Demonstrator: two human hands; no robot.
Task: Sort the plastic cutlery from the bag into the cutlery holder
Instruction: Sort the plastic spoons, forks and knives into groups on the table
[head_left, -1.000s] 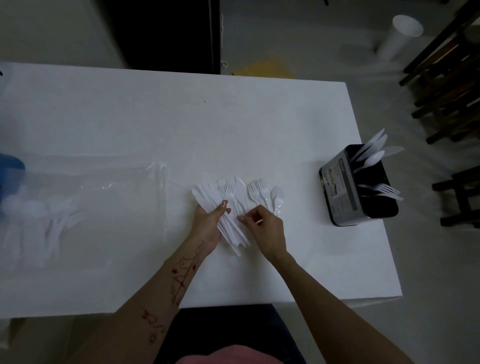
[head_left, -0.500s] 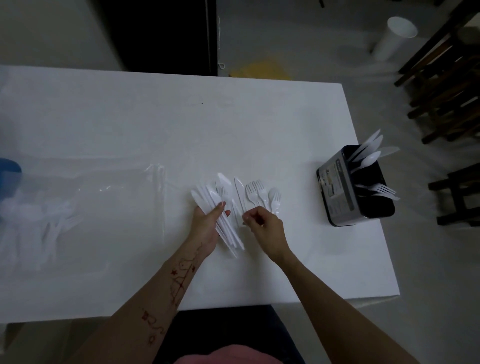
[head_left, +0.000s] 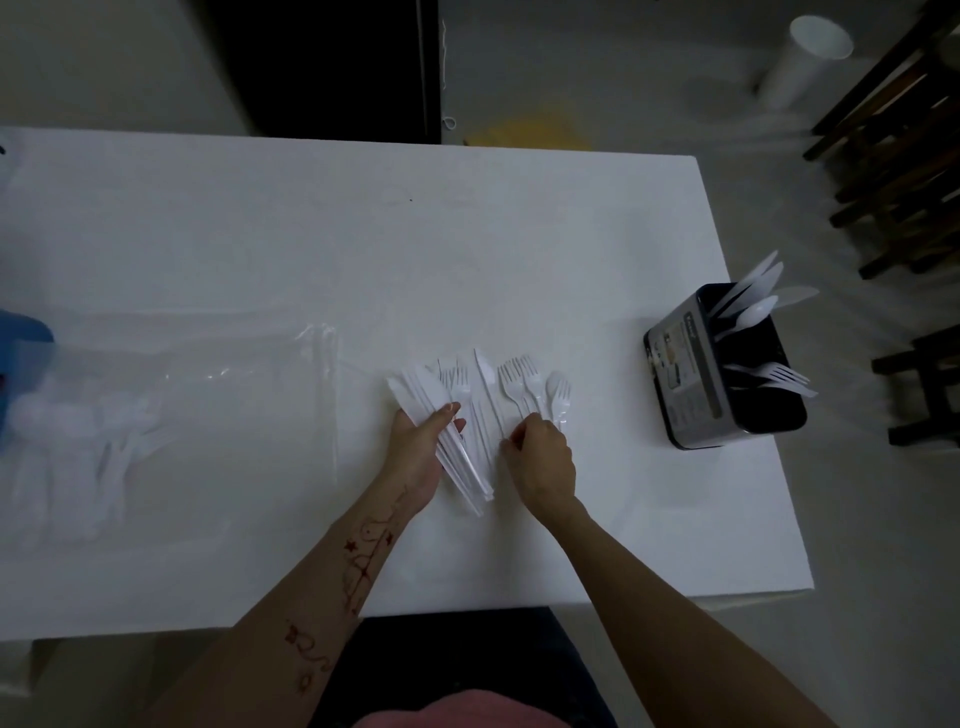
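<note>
A: White plastic cutlery (head_left: 470, 410) lies fanned on the white table (head_left: 311, 249), near the front edge at centre. Knives on its left side, forks (head_left: 519, 382) and a spoon (head_left: 556, 387) on its right.

B: Left hand (head_left: 418, 449)?

A: Grip closed on a bundle of knives (head_left: 457, 457); thumb on top, blades pointing toward 11 o'clock, handles trailing toward 5 o'clock. The forearm carries red drawn marks.

B: Right hand (head_left: 540, 462)?

A: Knuckles up, fingers curled down onto the handles of the forks. Fingertips pinched together; whether they actually hold a piece, I cannot tell.

B: One knife (head_left: 485, 382) apart from the bundle?

A: Yes, lying between the two hands, tip toward 12 o'clock.

B: Cutlery holder (head_left: 722, 364)?

A: Black, with a grey labelled side, at 3 o'clock from the hands, near the table's right edge. Spoons (head_left: 750, 306) lean out of its far compartment, forks (head_left: 779, 376) out of the nearer one.

B: Bag (head_left: 171, 415)?

A: Clear plastic, flat on the table at 9 o'clock from the hands, well apart from them. More white cutlery shows blurred inside. Something blue (head_left: 23, 343) sits at the far left edge; cannot identify it.
</note>
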